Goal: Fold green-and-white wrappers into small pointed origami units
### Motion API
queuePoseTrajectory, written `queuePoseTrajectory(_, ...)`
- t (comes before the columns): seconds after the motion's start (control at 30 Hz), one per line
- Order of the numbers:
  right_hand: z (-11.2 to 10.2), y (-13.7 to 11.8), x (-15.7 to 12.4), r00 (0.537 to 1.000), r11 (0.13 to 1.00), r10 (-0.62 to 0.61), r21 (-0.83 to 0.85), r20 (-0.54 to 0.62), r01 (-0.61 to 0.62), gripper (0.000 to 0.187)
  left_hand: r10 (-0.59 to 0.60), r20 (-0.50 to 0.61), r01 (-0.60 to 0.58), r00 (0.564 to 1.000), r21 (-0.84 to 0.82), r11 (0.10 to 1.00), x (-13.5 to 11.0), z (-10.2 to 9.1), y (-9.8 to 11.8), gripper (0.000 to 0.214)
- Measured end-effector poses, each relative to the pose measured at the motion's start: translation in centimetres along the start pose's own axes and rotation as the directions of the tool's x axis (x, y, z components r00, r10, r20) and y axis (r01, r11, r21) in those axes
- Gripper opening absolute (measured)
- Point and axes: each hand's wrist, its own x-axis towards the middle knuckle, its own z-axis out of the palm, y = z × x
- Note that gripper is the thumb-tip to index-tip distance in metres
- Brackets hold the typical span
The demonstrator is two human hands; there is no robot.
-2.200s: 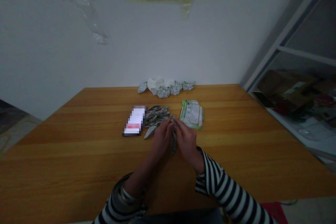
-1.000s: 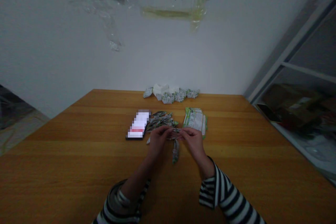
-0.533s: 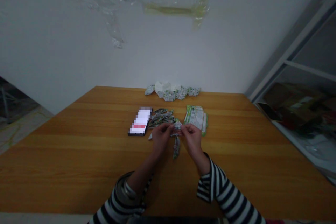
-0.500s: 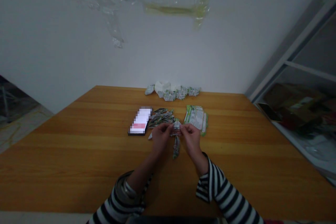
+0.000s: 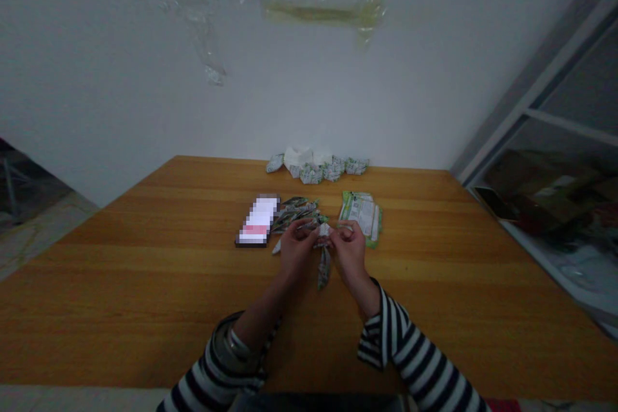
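My left hand (image 5: 295, 248) and my right hand (image 5: 348, 250) meet over the middle of the wooden table (image 5: 145, 283), both pinching a folded paper piece (image 5: 323, 256) printed green and white. Its top sits between my fingertips and a narrow tail hangs down toward me. Just beyond my left hand lies a pile of folded paper strips (image 5: 295, 214). A stack of flat green printed sheets (image 5: 361, 214) lies beyond my right hand.
A phone (image 5: 258, 221) with a lit screen lies left of the strips. A row of folded paper shapes (image 5: 316, 165) lines the table's far edge by the white wall. A metal shelf (image 5: 541, 161) with clutter stands at the right.
My hands have drawn closer together at the top of the paper piece and shifted slightly away from me. The camera view has tilted a little; nothing else on the table has moved.
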Motion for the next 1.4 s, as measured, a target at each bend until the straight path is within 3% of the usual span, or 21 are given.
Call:
queuePoseTrajectory(0.17, -0.5, -0.5, 0.2, 0.999, 0.996, 0.043, 0.075, 0.016, -0.044, 0.019, 0.049, 0.134, -0.058, 0.990, 0.059, 0.997, -0.1, -0.3, 0.1, 0.039)
queuePoseTrajectory(0.37, -1.8, -1.5, 0.9, 0.991, 0.998, 0.068, 0.004, 0.118, -0.069, 0.017, 0.133, 0.401, -0.292, 0.906, 0.366, 0.884, -0.8, -0.5, 1.4, 0.025)
queuePoseTrajectory(0.53, -1.9, -2.0, 1.0, 0.976, 0.982, -0.005, -0.183, 0.219, 0.046, 0.031, 0.065, 0.473, -0.250, 0.879, 0.339, 0.907, -1.4, -0.1, 1.9, 0.031)
queuePoseTrajectory(0.7, -2.1, -2.0, 0.8, 0.957, 0.951, -0.025, -0.287, 0.290, 0.112, 0.046, -0.012, 0.541, -0.107, 0.841, 0.188, 0.976, -1.6, 0.3, 1.8, 0.034)
queuePoseTrajectory(0.8, -2.4, -2.4, 0.5, 0.926, 0.865, -0.112, -0.423, 0.360, 0.270, 0.045, -0.029, 0.517, -0.076, 0.855, 0.180, 0.981, -1.7, 0.4, 1.3, 0.036)
queuePoseTrajectory(0.9, -2.6, -3.3, 0.3, 0.849, 0.691, -0.194, -0.545, 0.492, 0.474, 0.046, -0.065, 0.502, -0.057, 0.862, 0.223, 0.973, -1.6, 0.1, 0.8, 0.045)
queuePoseTrajectory(1.0, -2.6, -3.9, 0.1, 0.809, 0.600, -0.182, -0.589, 0.559, 0.542, 0.048, 0.018, 0.425, -0.163, 0.905, 0.307, 0.938, -1.4, -0.2, 0.7, 0.036)
queuePoseTrajectory(1.1, -2.3, -3.4, -0.1, 0.829, 0.639, -0.220, -0.566, 0.514, 0.521, 0.047, 0.146, 0.342, -0.273, 0.928, 0.363, 0.891, -1.3, -0.4, 0.9, 0.029)
queuePoseTrajectory(1.2, -1.9, -2.2, -0.4, 0.890, 0.757, -0.286, -0.486, 0.354, 0.437, 0.039, 0.167, 0.297, -0.255, 0.940, 0.289, 0.923, -1.2, -0.2, 1.0, 0.030)
queuePoseTrajectory(1.3, -1.7, -1.6, -0.4, 0.938, 0.855, -0.295, -0.386, 0.185, 0.345, 0.028, 0.068, 0.295, -0.109, 0.953, 0.124, 0.986, -1.1, 0.1, 1.0, 0.033)
queuePoseTrajectory(1.4, -1.7, -1.9, -0.1, 0.952, 0.907, -0.257, -0.299, 0.168, 0.298, 0.025, -0.070, 0.316, 0.094, 0.946, -0.063, 0.994, -0.8, 0.0, 1.3, 0.041)
